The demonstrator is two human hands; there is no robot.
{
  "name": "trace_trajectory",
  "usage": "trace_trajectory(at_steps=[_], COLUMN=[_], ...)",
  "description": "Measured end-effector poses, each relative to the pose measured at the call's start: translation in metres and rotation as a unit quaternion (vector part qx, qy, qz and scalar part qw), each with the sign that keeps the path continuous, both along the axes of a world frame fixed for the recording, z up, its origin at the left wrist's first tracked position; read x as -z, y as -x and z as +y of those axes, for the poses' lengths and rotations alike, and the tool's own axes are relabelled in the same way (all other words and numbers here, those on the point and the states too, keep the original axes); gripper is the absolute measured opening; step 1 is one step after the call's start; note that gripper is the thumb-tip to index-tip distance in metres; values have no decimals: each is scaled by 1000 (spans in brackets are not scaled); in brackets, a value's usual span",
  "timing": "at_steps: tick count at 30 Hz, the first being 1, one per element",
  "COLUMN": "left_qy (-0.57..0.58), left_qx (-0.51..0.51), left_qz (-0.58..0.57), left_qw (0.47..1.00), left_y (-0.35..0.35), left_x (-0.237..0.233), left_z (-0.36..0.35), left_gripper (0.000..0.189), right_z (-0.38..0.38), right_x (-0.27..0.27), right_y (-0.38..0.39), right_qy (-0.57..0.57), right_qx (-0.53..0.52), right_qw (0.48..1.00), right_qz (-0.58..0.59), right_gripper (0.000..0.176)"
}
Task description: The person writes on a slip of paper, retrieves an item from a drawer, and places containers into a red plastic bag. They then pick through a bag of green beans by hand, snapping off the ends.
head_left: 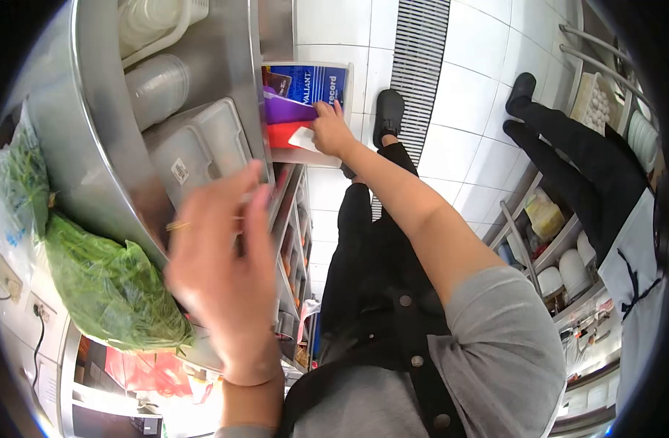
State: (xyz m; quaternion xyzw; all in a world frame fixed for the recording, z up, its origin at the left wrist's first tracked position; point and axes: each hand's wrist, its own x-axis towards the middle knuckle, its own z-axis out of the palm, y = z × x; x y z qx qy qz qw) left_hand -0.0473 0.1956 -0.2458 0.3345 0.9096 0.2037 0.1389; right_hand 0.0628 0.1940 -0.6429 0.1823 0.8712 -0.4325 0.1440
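My right hand (333, 131) reaches into a pulled-out drawer (348, 73) under the steel counter. A white slip (302, 139) comes out from beneath its curled fingers, and the fingertips touch the edge of a purple folder-like item (285, 108). In the same drawer lie a blue record book (309, 84) and something flat and red (287, 134). Close to the camera, my left hand (221, 270) is raised in front of the counter edge, its fingers smeared by motion. A thin yellow loop (178, 226) shows at its fingers; I cannot make out what it is.
On the counter are clear plastic containers (203, 142), stacked round tubs (159, 89) and bagged leafy greens (108, 285). A floor drain grate (420, 66) crosses the white tiles. Another person's dark-trousered legs (568, 153) stand at right by shelves holding bowls (571, 270).
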Motion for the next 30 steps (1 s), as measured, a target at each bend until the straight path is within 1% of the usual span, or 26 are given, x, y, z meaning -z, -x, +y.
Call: trace_trajectory(at_steps=[1,2,3,4,5,6,7,8,9,10,11,12,13,14,15,16,17,18,19,22,23,24,25,27,28,30], left_qy=[25,87,119,97,122,109,98,63,-62,-155,-239,-102,-49,10,122,101,201,179,158,4,0,-4,-8,-1,4,79], left_qx=[-25,-37,-33,-14,-5,-20,-58,-131,-221,-355,-470,-414,-434,-417,-330,-212,-201,-209,-217,-296,-321,-347,-371,-367,-363,-321], left_qz=[-53,-111,-185,-176,-164,-158,-194,-196,-223,-366,-433,-352,-308,-247,-181,-149,-128,-171,-214,-353,-383,-413,-442,-461,-472,-406], left_qw=[998,989,975,980,979,981,974,970,947,846,731,833,845,875,918,961,950,946,940,888,866,842,817,808,803,852], left_y=[-16,-31,-41,-49,-51,-49,-39,-30,-22,-6,9,25,29,42,61,65,70,74,78,101,101,100,99,111,115,120], left_x=[10,23,46,87,133,186,231,289,365,405,436,481,486,535,573,558,540,541,544,588,575,545,527,543,551,555], left_z=[2,5,8,6,8,5,10,3,-9,-7,-2,-13,-5,-24,-42,-39,-23,-23,-29,-50,-42,-26,-16,-27,-33,-42], left_gripper=[16,15,17,14,15,20,26,29,21,14,12,13,19,31,43,55,63,60,57,49,47,46,44,43,42,41], right_z=[-1,-1,-3,-5,-6,-8,-8,-8,-10,-4,0,5,11,19,23,24,24,26,27,24,20,18,16,16,15,13], right_x=[-4,-8,-11,-13,-14,-14,-13,-10,-8,-14,-15,-16,-17,-22,-19,-15,-12,-14,-15,-15,-13,-12,-13,-15,-13,-7], right_y=[-5,-9,-13,-17,-21,-27,-32,-36,-39,-42,-43,-45,-48,-50,-54,-59,-63,-65,-68,-74,-78,-82,-84,-90,-93,-100], right_qy=[-9,-17,-11,-4,2,11,20,28,36,61,62,63,63,61,61,63,66,47,57,99,124,149,155,165,167,170], right_qx=[-3,-6,9,24,41,40,38,37,39,44,27,8,-13,-17,-8,0,7,22,28,42,45,46,45,47,51,56], right_qw=[1000,1000,1000,999,998,998,999,998,998,997,997,997,996,996,996,996,996,997,996,990,988,984,983,981,982,983], right_qz=[-2,-4,-14,-25,-39,-36,-34,-31,-28,-17,-31,-46,-62,-63,-61,-59,-56,-51,-64,-86,-84,-81,-82,-88,-75,-50], right_gripper=[22,21,21,21,21,22,22,22,23,22,26,31,36,28,28,28,28,27,28,25,23,21,24,30,31,31])
